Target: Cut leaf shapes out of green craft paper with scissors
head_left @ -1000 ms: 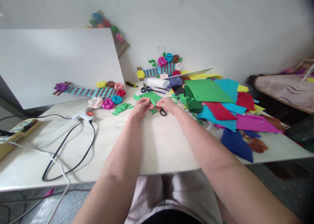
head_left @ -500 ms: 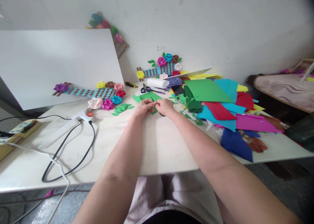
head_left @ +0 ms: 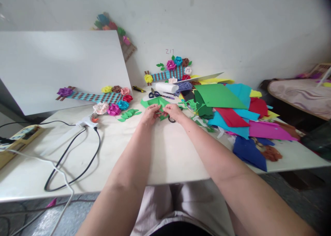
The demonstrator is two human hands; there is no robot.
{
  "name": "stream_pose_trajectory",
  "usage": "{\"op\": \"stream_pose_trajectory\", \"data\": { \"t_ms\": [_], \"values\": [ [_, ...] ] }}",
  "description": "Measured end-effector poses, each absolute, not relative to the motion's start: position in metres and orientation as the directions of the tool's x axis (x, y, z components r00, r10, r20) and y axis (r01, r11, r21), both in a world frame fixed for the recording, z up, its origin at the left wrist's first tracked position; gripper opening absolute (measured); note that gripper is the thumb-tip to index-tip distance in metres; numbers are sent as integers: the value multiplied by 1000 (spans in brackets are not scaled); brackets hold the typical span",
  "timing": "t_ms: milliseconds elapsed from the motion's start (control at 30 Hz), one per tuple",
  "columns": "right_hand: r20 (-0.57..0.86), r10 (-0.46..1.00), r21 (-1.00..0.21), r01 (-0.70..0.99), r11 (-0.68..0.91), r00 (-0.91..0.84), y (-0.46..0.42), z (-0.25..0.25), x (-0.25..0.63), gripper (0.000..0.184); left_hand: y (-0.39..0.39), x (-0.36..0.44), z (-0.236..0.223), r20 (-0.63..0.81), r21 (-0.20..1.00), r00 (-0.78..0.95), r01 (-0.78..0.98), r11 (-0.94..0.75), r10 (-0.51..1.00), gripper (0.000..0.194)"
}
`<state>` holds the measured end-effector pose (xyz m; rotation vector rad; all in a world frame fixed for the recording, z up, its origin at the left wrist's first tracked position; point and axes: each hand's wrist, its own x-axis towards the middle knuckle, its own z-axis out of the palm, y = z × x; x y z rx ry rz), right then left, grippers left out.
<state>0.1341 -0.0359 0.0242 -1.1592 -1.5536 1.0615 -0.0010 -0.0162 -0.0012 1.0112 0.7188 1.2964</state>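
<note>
My left hand (head_left: pixel 151 114) and my right hand (head_left: pixel 173 112) are a small gap apart over the table, fingers bent and pinched. Between the fingertips shows a small piece of green paper (head_left: pixel 160 109), partly hidden by the fingers. A larger green sheet (head_left: pixel 147 102) lies flat just behind and beneath the hands. The black handle of a pair of scissors (head_left: pixel 171 120) shows beside my right hand; its blades are hidden. To the left sits a pile of cut green paper leaves (head_left: pixel 128 114).
Behind the hands lie dark blue scissors (head_left: pixel 154 94), a pen (head_left: pixel 167 96), a yellow cutter (head_left: pixel 138 89) and purple yarn (head_left: pixel 184 87). Coloured paper sheets (head_left: pixel 219 96) spread rightward. At left are a flower-decorated woven piece (head_left: pixel 90 97), a glue gun (head_left: pixel 88 122) with its cord, and a power strip (head_left: pixel 22 143).
My hands, touching before, have drawn slightly apart, opening a gap between the fingertips. More of the scissors handle shows beside my right hand.
</note>
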Motion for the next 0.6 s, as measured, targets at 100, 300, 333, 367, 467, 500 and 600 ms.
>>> {"op": "stream_pose_trajectory", "data": {
  "t_ms": [100,300,333,367,467,500,600],
  "values": [
    [153,976,-961,204,184,-157,-37,24,132,27,-17,0,-1,104,912,164,-409,-29,981,27],
    [192,973,-937,269,221,-131,-32,20,130,30,-19,2,1,108,920,174,-391,-32,979,32],
    [200,970,-930,285,233,-140,-32,20,131,31,-19,2,1,109,923,163,-384,-39,981,34],
    [209,966,-923,297,246,-152,-32,19,131,32,-19,3,2,111,925,144,-376,-49,983,36],
    [231,952,-915,289,282,-199,-34,20,132,34,-20,3,3,117,926,70,-367,-83,991,38],
    [235,948,-917,275,290,-216,-35,21,133,35,-21,3,4,121,924,56,-372,-92,991,38],
    [229,938,-929,231,290,-259,-38,24,135,34,-22,4,5,140,911,46,-397,-110,989,38]
  ]
}}
